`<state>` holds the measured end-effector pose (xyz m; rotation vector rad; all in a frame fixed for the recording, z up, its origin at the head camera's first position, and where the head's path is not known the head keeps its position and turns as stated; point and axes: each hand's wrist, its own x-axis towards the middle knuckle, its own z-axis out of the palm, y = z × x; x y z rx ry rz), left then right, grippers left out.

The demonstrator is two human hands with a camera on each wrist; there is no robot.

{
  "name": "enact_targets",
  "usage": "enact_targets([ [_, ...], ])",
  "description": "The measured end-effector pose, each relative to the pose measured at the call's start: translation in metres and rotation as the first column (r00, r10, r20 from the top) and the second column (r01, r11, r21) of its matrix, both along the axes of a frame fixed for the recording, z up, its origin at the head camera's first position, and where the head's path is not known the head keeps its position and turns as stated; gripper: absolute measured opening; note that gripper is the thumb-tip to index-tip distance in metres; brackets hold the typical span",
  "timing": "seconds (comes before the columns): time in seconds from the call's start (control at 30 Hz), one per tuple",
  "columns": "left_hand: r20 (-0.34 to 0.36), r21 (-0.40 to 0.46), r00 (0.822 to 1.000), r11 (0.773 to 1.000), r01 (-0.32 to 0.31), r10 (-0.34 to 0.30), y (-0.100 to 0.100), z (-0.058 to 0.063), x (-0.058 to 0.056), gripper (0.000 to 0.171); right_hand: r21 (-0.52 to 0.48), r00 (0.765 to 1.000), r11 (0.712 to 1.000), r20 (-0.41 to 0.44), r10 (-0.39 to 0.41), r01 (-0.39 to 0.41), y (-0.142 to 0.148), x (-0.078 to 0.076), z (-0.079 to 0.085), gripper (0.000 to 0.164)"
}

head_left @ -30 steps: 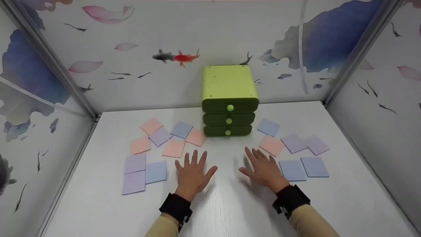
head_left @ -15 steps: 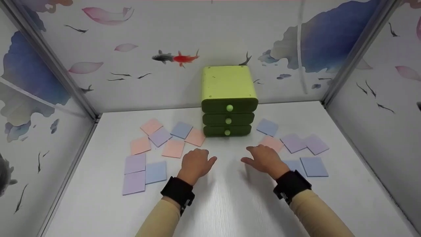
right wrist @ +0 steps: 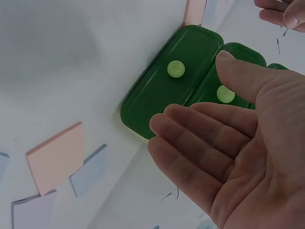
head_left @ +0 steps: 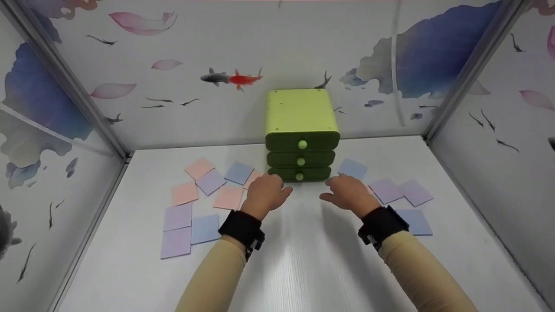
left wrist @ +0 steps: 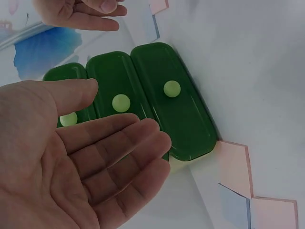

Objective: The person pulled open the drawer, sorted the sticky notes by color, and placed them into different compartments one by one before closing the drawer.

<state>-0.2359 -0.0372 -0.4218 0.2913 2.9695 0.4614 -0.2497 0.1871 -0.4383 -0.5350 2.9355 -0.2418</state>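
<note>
A small drawer unit (head_left: 301, 110), lime on top with three dark green drawer fronts, stands against the back wall; every drawer is closed. My left hand (head_left: 265, 193) hovers just in front of its lower left corner, holding nothing. Across from it, my right hand (head_left: 350, 193) hangs near the lower right corner, likewise without any object. The left wrist view shows relaxed, slightly bent fingers (left wrist: 128, 157) in front of the drawers and their round light green knobs (left wrist: 172, 88). In the right wrist view, the fingers (right wrist: 190, 157) are loosely extended and the thumb overlaps the middle drawer.
Pink, purple and blue square tiles lie on the white table (head_left: 299, 268) at both sides. A pink tile (head_left: 184, 193) and purple tiles (head_left: 177, 242) are on the left; a purple tile (head_left: 417, 193) and a blue tile (head_left: 416, 222) are on the right. Patterned walls enclose the table.
Both hands have gone from flat, spread fingers to fingers bent downward, and have moved forward toward the drawer unit. The tiles and drawers have stayed put.
</note>
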Motion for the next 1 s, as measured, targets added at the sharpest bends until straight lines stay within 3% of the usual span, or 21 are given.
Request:
enact_targets([
  [0.23, -0.005, 0.082, 1.0, 0.997, 0.001, -0.001, 0.013, 0.011, -0.016, 0.044, 0.013, 0.999, 0.999, 0.045, -0.031, 0.031, 0.013, -0.022, 0.032, 0.04],
  [0.4, 0.028, 0.198, 0.999, 0.979, -0.042, 0.038, 0.02, 0.015, -0.027, 0.036, 0.004, 0.99, 0.995, 0.094, -0.101, 0.101, 0.022, -0.039, 0.051, 0.039],
  [0.57, 0.048, 0.332, 0.996, 0.94, -0.083, 0.071, 0.028, 0.016, -0.036, 0.044, -0.01, 0.984, 0.99, 0.118, -0.136, 0.138, 0.028, -0.054, 0.061, 0.03],
  [0.7, 0.074, 0.414, 0.991, 0.901, -0.134, 0.114, 0.034, 0.016, -0.043, 0.047, -0.027, 0.984, 0.988, 0.097, -0.15, 0.153, 0.032, -0.061, 0.071, 0.033],
  [0.83, 0.097, 0.462, 0.982, 0.867, -0.187, 0.161, 0.037, 0.017, -0.048, 0.04, -0.051, 0.983, 0.983, 0.06, -0.176, 0.179, 0.032, -0.067, 0.081, 0.035],
  [1.0, 0.1, 0.5, 0.974, 0.835, -0.228, 0.206, 0.04, 0.017, -0.056, 0.043, -0.087, 0.977, 0.975, 0.065, -0.202, 0.207, 0.029, -0.075, 0.091, 0.037],
])
